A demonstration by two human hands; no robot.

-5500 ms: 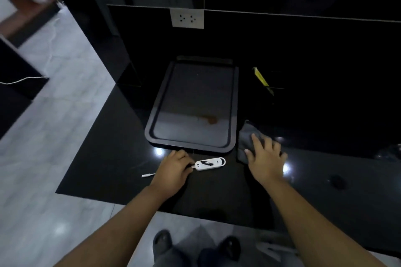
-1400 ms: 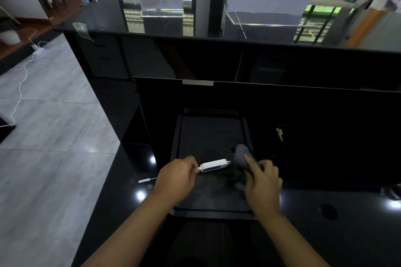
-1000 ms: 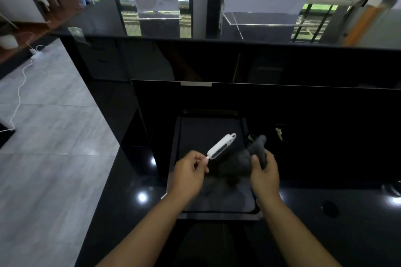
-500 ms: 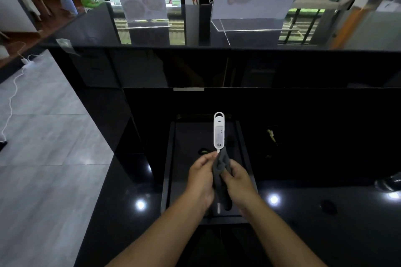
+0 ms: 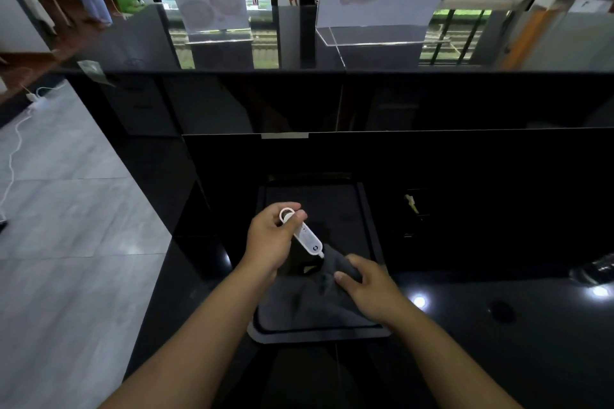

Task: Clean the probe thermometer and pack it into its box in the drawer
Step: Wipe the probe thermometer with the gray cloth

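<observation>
My left hand (image 5: pixel 269 242) grips the ring end of the white probe thermometer (image 5: pixel 307 237), which slants down to the right above the dark tray (image 5: pixel 372 236). Its metal probe is hidden inside a grey cloth (image 5: pixel 335 267). My right hand (image 5: pixel 367 287) pinches that cloth around the probe just below the white body. The loose part of the cloth hangs down over the tray. No box or drawer is in view.
The black glossy counter (image 5: pixel 498 335) runs to the right, with a small yellow object (image 5: pixel 411 203) beyond the tray and a raised black ledge (image 5: pixel 365 103) behind. Grey tiled floor (image 5: pixel 66 242) lies to the left. People stand far back.
The thermometer has tipped from upright to slanting down-right. My left hand moved from the probe up to the ring end, and my right hand with the cloth slid lower right.
</observation>
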